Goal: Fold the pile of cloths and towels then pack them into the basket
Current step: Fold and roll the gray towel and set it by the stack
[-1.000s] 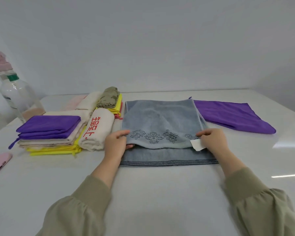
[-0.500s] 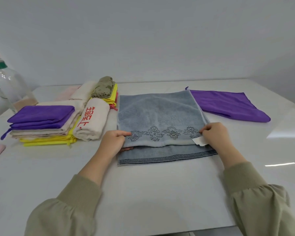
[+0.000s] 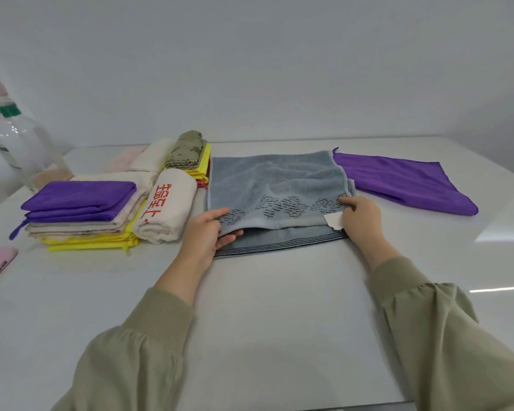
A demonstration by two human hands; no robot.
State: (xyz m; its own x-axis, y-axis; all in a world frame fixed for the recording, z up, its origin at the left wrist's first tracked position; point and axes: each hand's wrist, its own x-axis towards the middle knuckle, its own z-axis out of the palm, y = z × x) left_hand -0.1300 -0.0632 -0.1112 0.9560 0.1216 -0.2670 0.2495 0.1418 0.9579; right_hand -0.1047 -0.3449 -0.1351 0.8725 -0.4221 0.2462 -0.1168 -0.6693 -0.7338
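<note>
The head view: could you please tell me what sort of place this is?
Probably a plain indoor folding station: a white table against a blank wall, a stack of folded cloths, and a grey towel half folded.

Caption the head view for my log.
Left hand and right hand pinch the grey towel mid-fold beside a stack of folded cloths.

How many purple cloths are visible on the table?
2: a folded purple cloth tops the left stack; a flat purple cloth lies right of the grey towel. The folded one's layers may hide another.
</note>
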